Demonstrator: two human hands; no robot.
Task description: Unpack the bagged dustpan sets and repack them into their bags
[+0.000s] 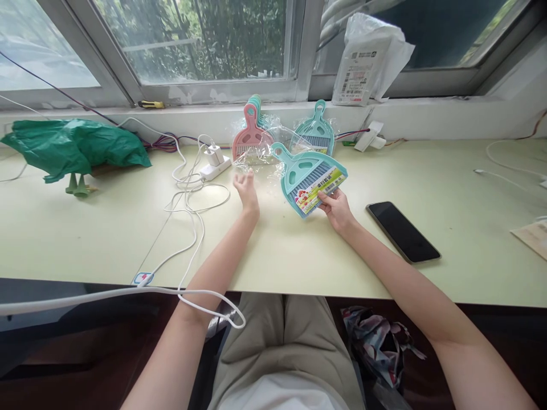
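A turquoise dustpan and brush set (314,177) with a printed label is held tilted above the table. My right hand (335,208) grips it by its lower right edge, thumb over the label. My left hand (247,192) is raised to its left with curled fingers. Crinkled clear plastic film (245,165) shows right by those fingertips; whether they pinch it I cannot tell. Behind, a pink dustpan set (253,136) stands in front of several turquoise ones (255,102), near the wall. Another turquoise set (316,128) in clear wrap leans beside them, partly hidden.
A black phone (403,231) lies right of my right forearm. White cables (188,193) and a power strip (215,168) spread on the left, one cable crossing my left forearm. Green plastic (77,145) sits far left. A wrapped package (361,62) stands on the sill.
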